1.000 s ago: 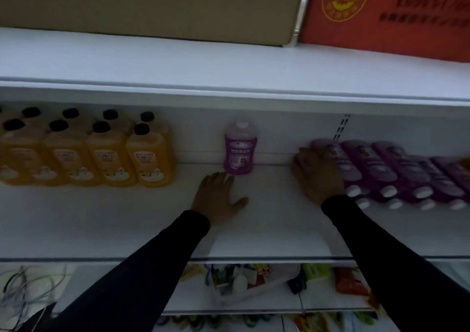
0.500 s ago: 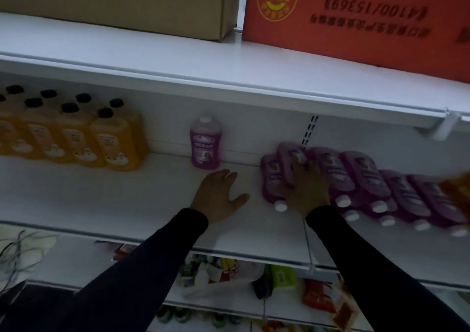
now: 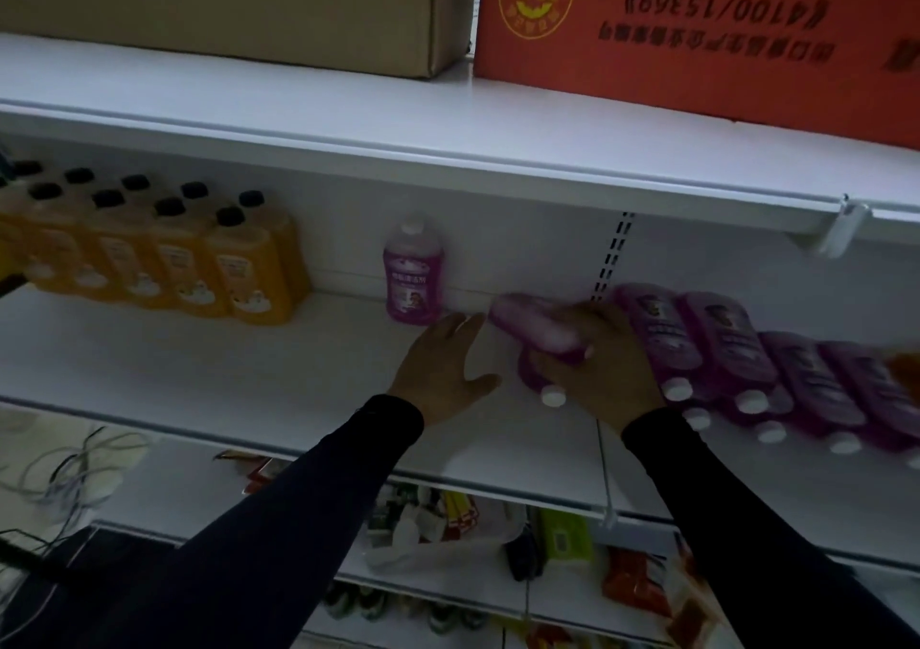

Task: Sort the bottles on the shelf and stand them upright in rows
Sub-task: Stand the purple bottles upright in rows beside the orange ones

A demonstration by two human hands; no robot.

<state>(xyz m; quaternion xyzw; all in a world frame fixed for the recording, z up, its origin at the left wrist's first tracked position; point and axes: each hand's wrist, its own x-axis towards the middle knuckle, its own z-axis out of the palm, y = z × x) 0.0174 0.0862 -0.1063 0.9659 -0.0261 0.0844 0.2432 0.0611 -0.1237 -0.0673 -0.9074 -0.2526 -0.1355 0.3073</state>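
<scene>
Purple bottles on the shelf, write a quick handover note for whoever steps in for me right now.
Left hand: open, flat on the white shelf, holding nothing.
Right hand: gripping one purple bottle at the left end of the lying pile, lifting it.
Done: the orange bottles stand upright in rows on the left; one upright purple bottle stands against the back wall.
Left: the lying purple bottles on the right, caps toward the front, still need standing up beside the upright one. An orange item at the far right edge is too blurred to identify.

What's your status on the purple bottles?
Left hand open on shelf. Right hand gripping lying purple bottle. One purple bottle upright. Nothing blocking.
</scene>
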